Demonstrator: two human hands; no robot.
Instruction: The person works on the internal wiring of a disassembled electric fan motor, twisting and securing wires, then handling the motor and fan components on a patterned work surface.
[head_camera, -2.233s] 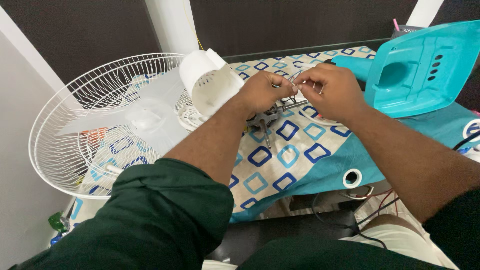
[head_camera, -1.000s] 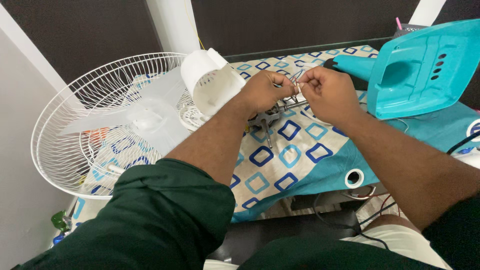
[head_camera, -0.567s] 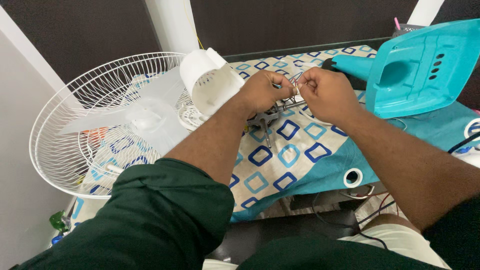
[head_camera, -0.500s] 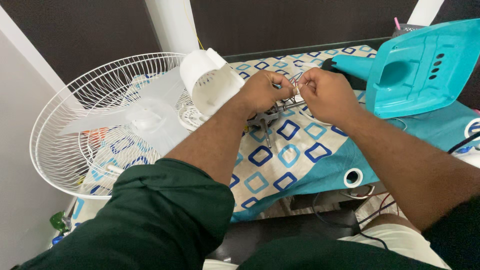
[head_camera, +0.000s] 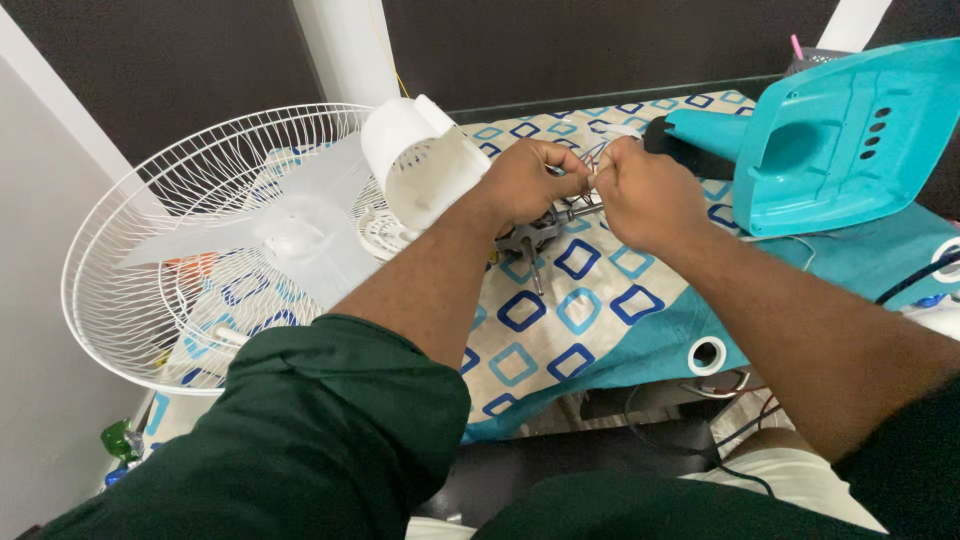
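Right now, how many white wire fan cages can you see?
1. The white wire cage lies at the left, beside the left hand, with pale fan blades on it. A second cage may be out of view.

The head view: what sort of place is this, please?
Probably a home repair spot or small workshop: a dismantled fan's white wire guard, its teal base and a fan motor lie on a patterned cloth.

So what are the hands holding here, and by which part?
Both hands, left hand and right hand, pinch thin wires at the fan motor; the exact hold point is hidden.
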